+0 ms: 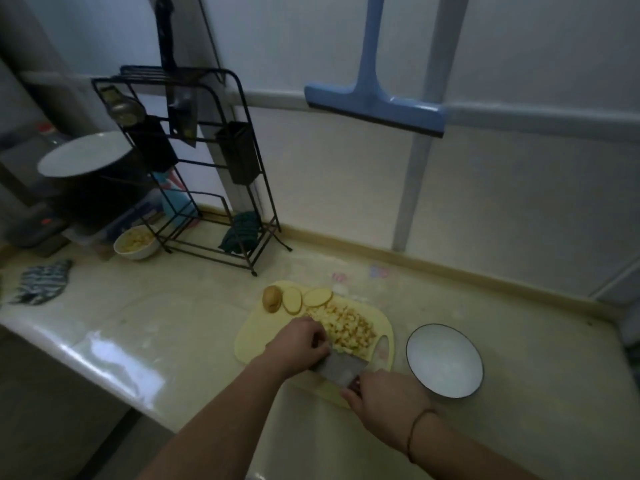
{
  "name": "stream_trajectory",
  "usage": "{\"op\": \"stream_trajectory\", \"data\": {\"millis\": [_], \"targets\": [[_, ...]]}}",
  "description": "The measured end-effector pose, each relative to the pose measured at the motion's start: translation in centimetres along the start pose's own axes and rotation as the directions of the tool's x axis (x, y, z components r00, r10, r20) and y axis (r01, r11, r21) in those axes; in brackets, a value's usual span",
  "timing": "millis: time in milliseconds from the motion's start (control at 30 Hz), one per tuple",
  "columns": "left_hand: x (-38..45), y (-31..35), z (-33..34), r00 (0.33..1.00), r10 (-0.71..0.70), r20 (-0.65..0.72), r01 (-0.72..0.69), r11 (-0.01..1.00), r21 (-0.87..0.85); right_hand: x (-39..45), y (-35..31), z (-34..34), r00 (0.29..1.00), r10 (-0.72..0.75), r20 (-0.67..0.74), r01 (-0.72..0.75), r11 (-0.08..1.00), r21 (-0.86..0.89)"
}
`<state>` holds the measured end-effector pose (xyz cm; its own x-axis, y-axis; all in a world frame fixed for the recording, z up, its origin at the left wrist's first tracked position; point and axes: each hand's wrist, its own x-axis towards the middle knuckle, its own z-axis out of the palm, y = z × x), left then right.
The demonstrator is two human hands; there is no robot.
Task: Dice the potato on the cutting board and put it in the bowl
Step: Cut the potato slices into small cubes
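Countertop (194,306) — right hand (388,398) grips cleaver (341,368); left hand (301,337) curls beside diced potato (349,327).

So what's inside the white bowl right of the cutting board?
Nothing visible: the white bowl shows a bare interior. The potato dice remain on the cutting board.

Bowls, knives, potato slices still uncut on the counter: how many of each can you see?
Bowls: 2, the empty white bowl by the cutting board and a filled bowl near the rack.
Knives: 2, the cleaver on the board and one in the rack.
Uncut slices: 2.
Total: 6
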<state>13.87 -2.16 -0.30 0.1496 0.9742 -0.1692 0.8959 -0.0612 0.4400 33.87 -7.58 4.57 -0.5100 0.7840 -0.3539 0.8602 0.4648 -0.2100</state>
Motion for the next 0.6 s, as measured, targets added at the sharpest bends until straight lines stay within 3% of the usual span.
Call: {"op": "stream_trajectory", "data": {"millis": [233,333,467,600], "targets": [[1.2,0.8,1.0,0.979,-0.146,-0.144,0.155,0.986,0.055,0.2,-0.9,-0.6,0.999,0.040,0.024,-0.041,0.999,0.019],[1.3,1.2,0.9,0.982,-0.075,-0.173,0.075,0.997,-0.009,0.3,-1.0,-1.0,0.999,0.039,0.026,-0.039,0.999,0.020],[1.4,1.9,0.6,0.996,0.088,-0.023,-0.090,0.993,-0.083,0.6,-1.1,-1.2,1.000,0.012,-0.010,-0.012,1.000,-0.022],[2.3,2.1,1.1,0.995,0.084,0.045,-0.081,0.994,-0.076,0.7,-1.4,-1.3,1.000,0.018,0.017,-0.017,0.999,-0.036]]}}
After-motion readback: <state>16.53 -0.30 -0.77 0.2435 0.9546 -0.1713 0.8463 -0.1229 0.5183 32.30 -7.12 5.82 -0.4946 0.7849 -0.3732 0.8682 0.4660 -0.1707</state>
